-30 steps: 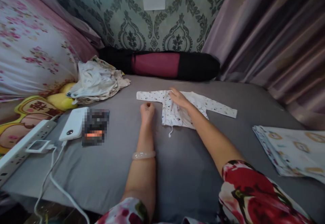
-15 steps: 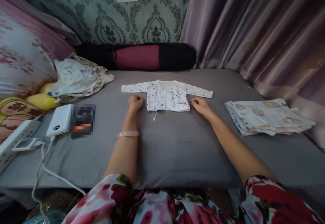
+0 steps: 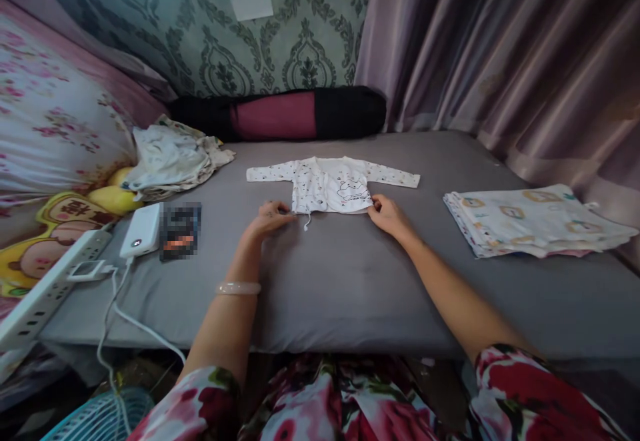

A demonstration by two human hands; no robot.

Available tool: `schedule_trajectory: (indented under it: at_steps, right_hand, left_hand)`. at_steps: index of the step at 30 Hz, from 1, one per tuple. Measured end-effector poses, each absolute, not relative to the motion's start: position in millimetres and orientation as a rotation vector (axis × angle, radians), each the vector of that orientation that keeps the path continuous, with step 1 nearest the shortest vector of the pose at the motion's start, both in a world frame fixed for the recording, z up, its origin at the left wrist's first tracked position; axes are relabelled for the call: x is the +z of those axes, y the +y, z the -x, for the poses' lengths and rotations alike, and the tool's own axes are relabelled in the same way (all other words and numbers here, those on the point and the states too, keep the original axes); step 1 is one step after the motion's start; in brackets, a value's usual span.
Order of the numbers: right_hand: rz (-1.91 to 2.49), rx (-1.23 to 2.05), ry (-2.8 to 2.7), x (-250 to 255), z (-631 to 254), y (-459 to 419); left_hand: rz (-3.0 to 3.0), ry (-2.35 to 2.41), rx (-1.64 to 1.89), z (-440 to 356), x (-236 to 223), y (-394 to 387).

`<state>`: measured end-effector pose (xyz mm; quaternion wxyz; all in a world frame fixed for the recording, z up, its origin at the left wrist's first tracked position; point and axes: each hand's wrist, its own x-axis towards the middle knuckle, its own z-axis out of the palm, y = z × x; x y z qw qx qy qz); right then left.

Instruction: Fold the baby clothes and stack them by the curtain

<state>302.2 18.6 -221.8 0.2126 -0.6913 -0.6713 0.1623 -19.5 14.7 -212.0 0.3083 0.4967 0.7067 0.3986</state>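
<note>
A small white baby shirt [image 3: 330, 184] with dark dots and a cartoon print lies flat on the grey bed sheet [image 3: 350, 274], both sleeves spread out. My left hand [image 3: 270, 215] rests at the shirt's lower left corner, fingers curled and pinching the hem near the dangling tie string. On the other side, my right hand [image 3: 385, 213] pinches the lower right corner of the hem. A pale bangle circles my left wrist.
A folded patterned cloth stack [image 3: 535, 221] lies at the right. A heap of crumpled clothes [image 3: 173, 157] sits at the back left. A white power bank [image 3: 141, 231], a dark box, a power strip [image 3: 45, 281] and cables line the left edge. A black-and-maroon bolster [image 3: 285, 114] runs along the wall.
My right hand left the shirt's middle, went to the right of it, then took the lower right hem. My left hand moved in from beside the shirt to the lower left hem.
</note>
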Motion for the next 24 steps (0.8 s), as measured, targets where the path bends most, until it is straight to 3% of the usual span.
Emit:
schedule_trajectory:
  at_steps: [5, 16, 24]
  right_hand:
    - [1.949, 0.370, -1.838, -216, -294, 13]
    - [1.978, 0.453, -1.775, -216, -283, 14]
    - [2.025, 0.384, -1.900, -210, -289, 10]
  left_hand:
    - [-1.625, 2.001, 0.572, 8, -211, 17]
    - [-1.492, 2.099, 0.804, -17, -219, 22]
    - [-1.813, 2.172, 0.634, -4, -220, 21]
